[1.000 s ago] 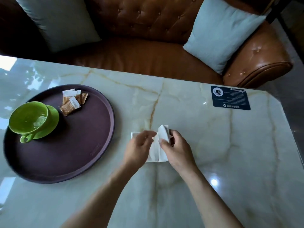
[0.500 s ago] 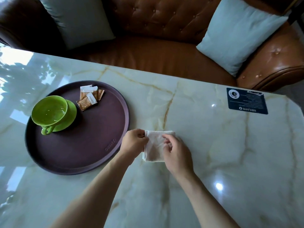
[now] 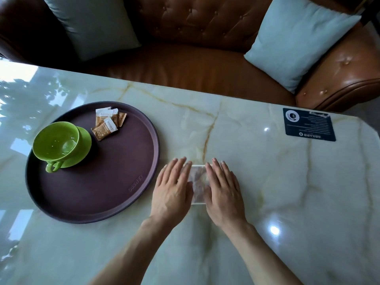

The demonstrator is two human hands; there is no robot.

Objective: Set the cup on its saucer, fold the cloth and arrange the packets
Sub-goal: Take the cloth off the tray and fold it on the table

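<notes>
On the tray (image 3: 144, 182) at left, the cup (image 3: 56, 141) sits on its saucer (image 3: 85, 140), the packets (image 3: 108, 122) heaped just behind. The left hand (image 3: 172, 188) and right hand (image 3: 223, 190) are pressed flat, fingers open, nothing gripped, on the folded cloth (image 3: 198, 183) lying between them on the tabletop (image 3: 267, 192). The left hand is judged nearer the packets.

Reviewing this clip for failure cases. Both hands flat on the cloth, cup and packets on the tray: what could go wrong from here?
1. The cloth shows only as a strip between the left hand and right hand; lifting them may let the fold spring open.
2. The packets overlap loosely beside the saucer; straightening them could nudge the cup.
3. The tray lies close to the left hand, so a sweep could bump it.
</notes>
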